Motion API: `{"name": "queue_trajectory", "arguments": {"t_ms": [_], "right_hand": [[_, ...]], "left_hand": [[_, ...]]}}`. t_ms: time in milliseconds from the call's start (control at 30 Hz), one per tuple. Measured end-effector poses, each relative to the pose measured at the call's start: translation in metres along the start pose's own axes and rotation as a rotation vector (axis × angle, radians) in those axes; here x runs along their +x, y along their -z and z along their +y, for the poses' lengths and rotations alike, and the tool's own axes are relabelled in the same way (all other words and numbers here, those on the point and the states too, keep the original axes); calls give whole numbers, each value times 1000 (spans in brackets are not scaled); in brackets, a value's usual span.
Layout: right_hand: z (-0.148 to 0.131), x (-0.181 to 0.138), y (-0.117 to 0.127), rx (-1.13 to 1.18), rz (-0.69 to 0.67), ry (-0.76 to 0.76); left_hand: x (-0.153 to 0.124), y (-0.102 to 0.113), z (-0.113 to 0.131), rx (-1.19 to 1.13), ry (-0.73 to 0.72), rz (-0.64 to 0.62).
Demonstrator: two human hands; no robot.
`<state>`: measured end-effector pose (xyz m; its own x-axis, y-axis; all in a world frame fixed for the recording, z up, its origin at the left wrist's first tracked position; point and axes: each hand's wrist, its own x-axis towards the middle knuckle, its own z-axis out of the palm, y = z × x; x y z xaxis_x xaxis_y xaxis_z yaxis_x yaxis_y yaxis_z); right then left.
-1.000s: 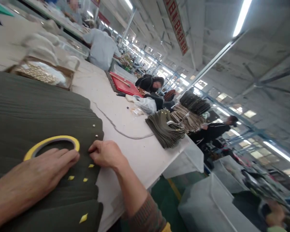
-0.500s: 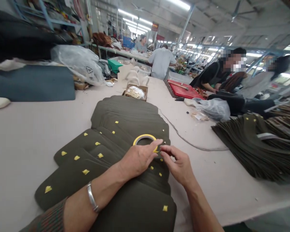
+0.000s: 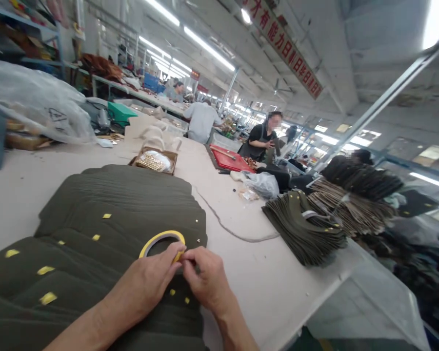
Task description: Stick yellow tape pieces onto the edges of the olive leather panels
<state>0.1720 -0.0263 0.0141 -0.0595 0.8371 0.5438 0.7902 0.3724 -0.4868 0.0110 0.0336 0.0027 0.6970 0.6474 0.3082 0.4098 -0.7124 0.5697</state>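
Note:
My left hand (image 3: 149, 278) grips a roll of yellow tape (image 3: 157, 237), its ring standing out beyond the thumb. Fingertips of my right hand (image 3: 207, 279) pinch closed at the roll's near right edge, touching or almost touching the left fingers; any tape end between them is hidden. Both hands are over fanned-out, overlapping dark green pieces (image 3: 113, 192) with rounded corners. Small yellow tape squares (image 3: 48, 298) dot these pieces. Two small metal studs (image 3: 196, 221) show near their right edge.
Beyond the pieces stands a small box (image 3: 173, 163) with gold-coloured parts. A thin cord (image 3: 223, 225) curves across the table toward a dark green bundle (image 3: 303, 234). Farther off lie a red tray (image 3: 227, 158) and a plastic bag (image 3: 261, 184). Several people work behind.
The view has swung to the right, so the table things appear farther left. My right fingertips have closed in against the tape roll and my left hand, which still holds the roll.

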Motion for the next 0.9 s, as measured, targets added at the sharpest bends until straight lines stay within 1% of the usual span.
{"name": "queue_trajectory", "arguments": {"t_ms": [267, 400, 500, 567, 700, 767, 833, 900], "right_hand": [[-1, -1, -6, -78, 92, -15], [-2, 0, -5, -101, 137, -2], [-3, 0, -5, -88, 148, -28], [-6, 0, -4, -13, 149, -116], [-13, 1, 0, 283, 140, -456], [-15, 3, 3, 415, 129, -590], [-12, 7, 5, 510, 123, -667], [-4, 11, 6, 572, 148, -716]], "left_hand": [[1, -5, -3, 12, -39, 77], [2, -1, 2, 113, -46, 104], [3, 4, 9, 217, -54, 96], [4, 7, 14, 296, -87, 120], [9, 9, 20, 433, -192, 246], [11, 8, 22, 460, -212, 266], [13, 8, 25, 456, -223, 280], [14, 7, 29, 420, -232, 292]]}}
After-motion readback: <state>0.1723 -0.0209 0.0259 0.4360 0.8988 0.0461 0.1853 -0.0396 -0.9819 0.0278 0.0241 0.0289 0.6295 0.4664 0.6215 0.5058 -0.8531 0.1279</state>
